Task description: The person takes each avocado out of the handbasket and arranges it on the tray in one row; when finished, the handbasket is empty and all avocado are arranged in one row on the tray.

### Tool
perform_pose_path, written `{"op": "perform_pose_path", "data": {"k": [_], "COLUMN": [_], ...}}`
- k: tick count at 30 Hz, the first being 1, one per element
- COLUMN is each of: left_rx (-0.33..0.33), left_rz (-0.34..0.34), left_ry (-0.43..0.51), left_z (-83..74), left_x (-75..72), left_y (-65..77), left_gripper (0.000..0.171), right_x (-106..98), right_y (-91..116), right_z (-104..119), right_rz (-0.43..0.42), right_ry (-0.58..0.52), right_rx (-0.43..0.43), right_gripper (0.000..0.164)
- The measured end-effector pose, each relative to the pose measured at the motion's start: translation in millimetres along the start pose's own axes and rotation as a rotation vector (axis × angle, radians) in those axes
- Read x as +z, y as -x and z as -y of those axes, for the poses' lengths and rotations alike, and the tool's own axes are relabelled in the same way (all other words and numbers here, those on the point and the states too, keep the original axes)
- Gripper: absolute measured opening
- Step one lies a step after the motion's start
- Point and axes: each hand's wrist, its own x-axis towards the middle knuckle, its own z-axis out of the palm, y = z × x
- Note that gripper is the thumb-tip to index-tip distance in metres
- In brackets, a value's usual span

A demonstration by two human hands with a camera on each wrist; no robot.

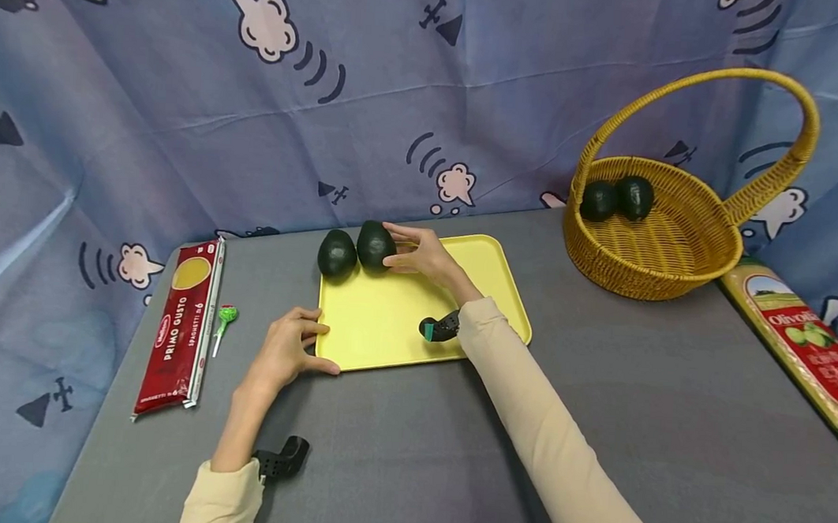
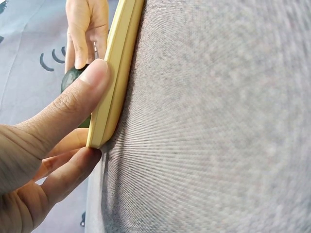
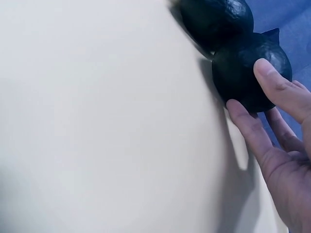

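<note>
A yellow tray [image 1: 387, 331] lies on the table with two dark green avocados at its far left corner. My right hand [image 1: 419, 254] holds the right-hand avocado [image 1: 375, 246], and the right wrist view shows the thumb [image 3: 277, 82] across it with fingers at its lower side. Beside it, the other avocado [image 1: 337, 255] sits close against the first. At the tray's near left corner my left hand [image 1: 286, 345] grips the rim; the thumb [image 2: 73, 97] lies along the front edge and the fingers are round the left side.
A yellow wicker basket [image 1: 646, 265] with a tall handle stands at the back right, two avocados [image 1: 634, 198] inside. An Olivoila packet [image 1: 806, 337] lies beside it. On the left are a red spaghetti pack [image 1: 177, 328] and a green lollipop [image 1: 226, 315]. A patterned curtain [image 1: 399, 94] hangs behind.
</note>
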Motion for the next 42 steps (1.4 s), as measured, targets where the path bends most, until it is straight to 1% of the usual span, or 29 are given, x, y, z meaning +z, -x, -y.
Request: {"op": "perform_pose_path", "data": {"k": [7,12,20,24,27,31,34,37,39,42], "left_rx": [0.0,-0.01,-0.019,-0.022,-0.026,-0.035,-0.033,-0.027,-0.019,-0.008], "left_rz": [-0.002,0.002,0.016,0.022,0.021,0.023,0.025,0.021,0.021,0.023], "left_ry": [0.004,0.018,0.043,0.05,0.05,0.055,0.045,0.042,0.044,0.058], "left_z": [0.4,-0.1,-2.7,-2.9,-2.6,-2.6,-1.8,-1.1,-1.6,-2.2], "left_x": [0.3,0.4,1.7,0.1,-0.7,0.8,1.6,0.9,0.0,-0.2], "left_y": [-0.3,0.1,-0.6,1.3,3.2,3.9,3.3,3.3,4.2,4.5], "left_gripper": [0.062,0.062,0.062,0.063,0.063,0.063,0.063,0.062,0.062,0.061], "right_x": [-4.8,-9.4,-25.0,-37.6,-49.7,-76.5,-105.3,-137.8,-160.3,-196.4], "right_y": [-1.2,0.7,9.8,19.3,33.1,60.9,89.3,120.6,140.9,168.2], "right_z": [-0.3,-0.2,4.4,9.8,16.0,25.4,34.2,44.4,51.3,61.2], "right_rz": [0.01,0.018,0.035,0.063,0.069,0.04,0.019,-0.006,-0.03,-0.079], "right_ry": [-0.007,0.011,0.022,0.025,0.041,0.074,0.109,0.131,0.108,0.007], "right_rx": [0.008,-0.004,0.0,-0.028,-0.055,-0.076,-0.088,-0.122,-0.153,-0.194], "right_gripper": [0.069,0.069,0.069,0.066,0.064,0.061,0.061,0.061,0.06,0.055]}}
